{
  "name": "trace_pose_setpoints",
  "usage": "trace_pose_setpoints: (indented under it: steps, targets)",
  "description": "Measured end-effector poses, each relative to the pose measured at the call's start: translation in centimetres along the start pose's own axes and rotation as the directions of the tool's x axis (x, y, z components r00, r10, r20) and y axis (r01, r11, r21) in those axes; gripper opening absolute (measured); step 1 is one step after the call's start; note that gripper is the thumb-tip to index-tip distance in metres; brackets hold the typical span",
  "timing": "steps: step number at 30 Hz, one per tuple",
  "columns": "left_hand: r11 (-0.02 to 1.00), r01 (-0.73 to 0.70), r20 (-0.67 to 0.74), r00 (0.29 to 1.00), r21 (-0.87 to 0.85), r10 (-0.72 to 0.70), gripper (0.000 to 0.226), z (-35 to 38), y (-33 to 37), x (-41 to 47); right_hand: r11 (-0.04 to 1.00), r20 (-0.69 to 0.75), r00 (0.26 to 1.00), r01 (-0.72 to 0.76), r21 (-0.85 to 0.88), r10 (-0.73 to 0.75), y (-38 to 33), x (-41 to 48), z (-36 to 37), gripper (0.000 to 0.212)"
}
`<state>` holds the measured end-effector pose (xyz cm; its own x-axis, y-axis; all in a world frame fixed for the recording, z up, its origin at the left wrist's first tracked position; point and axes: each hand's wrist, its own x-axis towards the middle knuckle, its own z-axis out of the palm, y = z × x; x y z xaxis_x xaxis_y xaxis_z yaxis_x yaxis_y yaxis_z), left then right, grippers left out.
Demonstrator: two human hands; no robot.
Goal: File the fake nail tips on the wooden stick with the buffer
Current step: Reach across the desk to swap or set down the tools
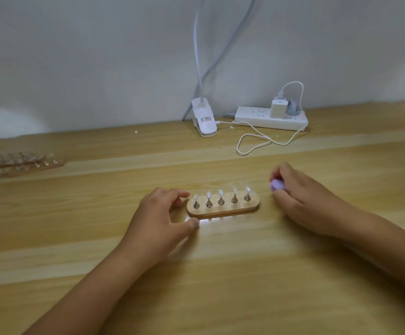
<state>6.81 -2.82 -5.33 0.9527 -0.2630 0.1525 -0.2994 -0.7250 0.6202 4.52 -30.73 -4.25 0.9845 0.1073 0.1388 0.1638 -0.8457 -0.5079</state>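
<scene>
A small oval wooden stick (223,210) lies in the middle of the wooden table. Several clear fake nail tips (220,193) stand on it in a row on little metal holders. My left hand (159,220) sits at the stick's left end, index finger and thumb on either side of that end, touching or almost touching it. My right hand (300,201) is just right of the stick, fingers curled round a purple buffer (276,184) whose rounded end shows near the rightmost tip.
A second wooden holder with clear nail tips (20,163) lies at the far left. At the back stand a white clip lamp (205,119) and a white power strip (270,118) with chargers, its white cable (254,141) looping forward on the table.
</scene>
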Motion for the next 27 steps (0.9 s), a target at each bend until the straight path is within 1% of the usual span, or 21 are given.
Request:
trace_pose_setpoints:
  steps: [2, 3, 5, 9, 11, 13, 16, 18, 20, 23, 27]
  targets:
    - [1.0, -0.014, 0.062, 0.998, 0.008, 0.014, 0.049, -0.3, 0.0, 0.7, 0.975, 0.049, 0.997, 0.073, -0.21, -0.064, 0.0, -0.3, -0.1, 0.013]
    - [1.0, -0.022, 0.085, 0.996, 0.009, 0.021, 0.048, -0.3, 0.1, 1.1, 0.957, 0.086, 0.992, 0.113, -0.267, -0.093, 0.0, -0.4, -0.3, 0.02]
    - [0.999, -0.04, 0.116, 0.993, 0.022, 0.037, 0.044, -0.3, 0.3, 1.8, 0.942, 0.156, 0.983, 0.145, -0.303, -0.101, 0.0, -0.3, -1.1, 0.032]
    - [0.996, -0.086, 0.165, 0.983, 0.017, 0.082, 0.035, -0.7, 0.4, 3.2, 0.965, 0.244, 0.965, 0.147, -0.216, -0.093, 0.3, 1.2, -2.7, 0.049]
    - [0.991, -0.129, 0.219, 0.968, 0.028, 0.12, 0.034, -1.2, 0.3, 3.8, 0.977, 0.336, 0.939, 0.138, -0.16, -0.078, 0.3, 2.5, -3.0, 0.049]
    - [0.982, -0.179, 0.245, 0.956, 0.061, 0.159, 0.033, -1.5, 0.1, 4.5, 0.985, 0.397, 0.914, 0.137, -0.103, -0.086, 0.2, 3.9, -2.8, 0.041]
    - [0.976, -0.211, 0.237, 0.952, 0.055, 0.192, 0.03, -1.4, 0.1, 5.6, 0.993, 0.384, 0.917, 0.118, 0.005, -0.111, 0.6, 5.8, -2.6, 0.026]
    - [0.975, -0.22, 0.229, 0.951, 0.036, 0.206, 0.03, -0.9, 0.6, 6.5, 0.994, 0.351, 0.93, 0.103, 0.04, -0.111, 1.3, 6.6, -3.0, 0.025]
    - [0.97, -0.244, 0.227, 0.946, 0.021, 0.233, 0.03, -0.1, 1.4, 7.6, 0.995, 0.328, 0.94, 0.075, 0.064, -0.092, 2.5, 6.8, -3.7, 0.028]
    - [0.953, -0.303, 0.215, 0.929, -0.019, 0.3, 0.028, 1.9, 3.6, 9.5, 0.996, 0.296, 0.954, 0.013, 0.091, -0.04, 4.8, 6.3, -5.4, 0.03]
    - [0.931, -0.347, 0.173, 0.916, -0.112, 0.362, 0.033, 5.9, 7.9, 12.0, 0.994, 0.163, 0.984, -0.083, 0.066, 0.071, 9.1, 3.9, -9.0, 0.026]
